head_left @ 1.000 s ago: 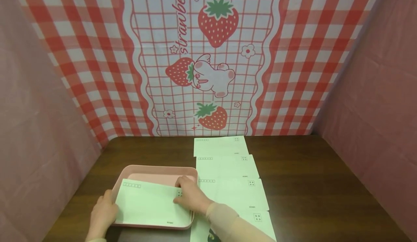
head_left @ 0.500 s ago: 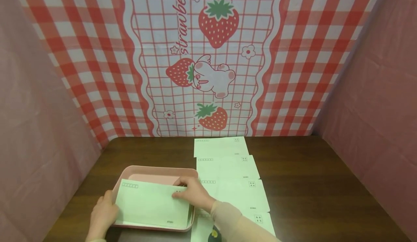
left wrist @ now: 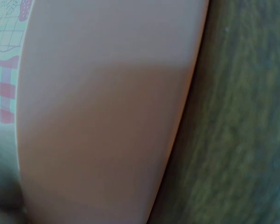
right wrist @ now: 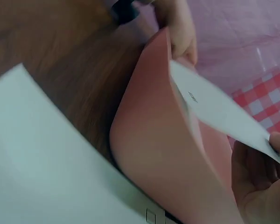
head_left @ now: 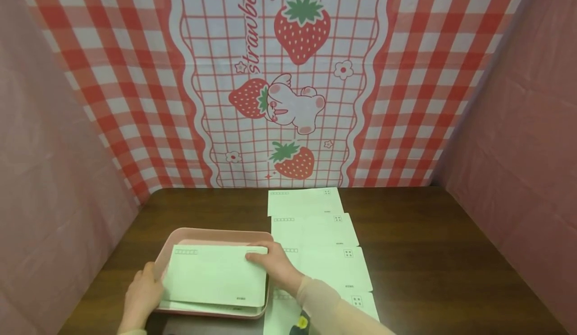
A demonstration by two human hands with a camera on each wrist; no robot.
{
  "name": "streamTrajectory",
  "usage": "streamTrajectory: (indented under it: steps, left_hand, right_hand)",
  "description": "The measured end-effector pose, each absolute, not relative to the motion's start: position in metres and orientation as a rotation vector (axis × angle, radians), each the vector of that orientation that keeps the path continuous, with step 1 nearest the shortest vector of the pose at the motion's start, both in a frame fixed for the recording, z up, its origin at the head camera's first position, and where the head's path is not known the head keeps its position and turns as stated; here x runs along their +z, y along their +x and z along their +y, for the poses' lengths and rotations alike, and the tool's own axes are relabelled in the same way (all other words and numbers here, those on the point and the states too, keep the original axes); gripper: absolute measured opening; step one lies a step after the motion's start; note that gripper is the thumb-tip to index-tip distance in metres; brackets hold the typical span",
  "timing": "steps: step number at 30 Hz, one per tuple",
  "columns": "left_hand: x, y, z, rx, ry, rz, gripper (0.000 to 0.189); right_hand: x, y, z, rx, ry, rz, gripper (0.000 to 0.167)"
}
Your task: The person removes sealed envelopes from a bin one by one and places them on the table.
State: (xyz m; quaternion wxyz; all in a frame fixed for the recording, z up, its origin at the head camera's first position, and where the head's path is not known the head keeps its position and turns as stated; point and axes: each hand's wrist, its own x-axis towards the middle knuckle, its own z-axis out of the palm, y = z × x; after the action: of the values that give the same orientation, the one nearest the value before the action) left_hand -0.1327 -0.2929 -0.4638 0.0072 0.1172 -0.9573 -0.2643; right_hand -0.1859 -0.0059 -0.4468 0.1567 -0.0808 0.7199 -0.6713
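My right hand point(head_left: 275, 265) pinches the upper right corner of a pale envelope point(head_left: 216, 275), thumb on top and fingers beneath. In the right wrist view this envelope point(right wrist: 219, 109) slopes up out of the pink tray point(right wrist: 154, 135), its near end raised above the rim. Another envelope point(head_left: 198, 306) shows below it inside the tray. My left hand point(head_left: 143, 292) grips the left rim of the tray point(head_left: 189, 234), fingers over the edge. In the left wrist view the tray's outer wall point(left wrist: 107, 116) fills the middle, and only a blurred bit of hand shows at lower left.
Right of the tray, several envelopes lie in an overlapping column, from a far envelope point(head_left: 304, 202) to a near envelope point(head_left: 281, 315) partly under my right sleeve point(head_left: 333, 305). A dark wooden table point(head_left: 428, 265) bears everything. A checked strawberry cloth point(head_left: 396, 99) hangs behind.
My right hand has lifted the top envelope's right side and moved slightly right, uncovering another envelope beneath. The left hand stays on the tray.
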Motion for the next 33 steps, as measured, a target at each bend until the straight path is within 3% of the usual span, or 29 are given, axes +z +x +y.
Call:
streamTrajectory:
  steps: [11, 20, 33]
  left_hand:
    - [-0.464, -0.133, -0.293, -0.802, 0.354, -2.983, 0.041]
    - [-0.465, -0.135, -0.293, -0.812, 0.368, -2.989, 0.044]
    - [-0.463, -0.135, -0.293, -0.810, 0.380, -2.993, 0.042]
  right_hand:
    - [-0.441, -0.185, 0.010, -2.131, -0.129, 1.625, 0.041]
    - [-0.432, -0.191, 0.033, -1.964, -0.077, 1.995, 0.034]
    - [-0.440, -0.193, 0.063, -1.572, -0.262, 2.650, 0.020]
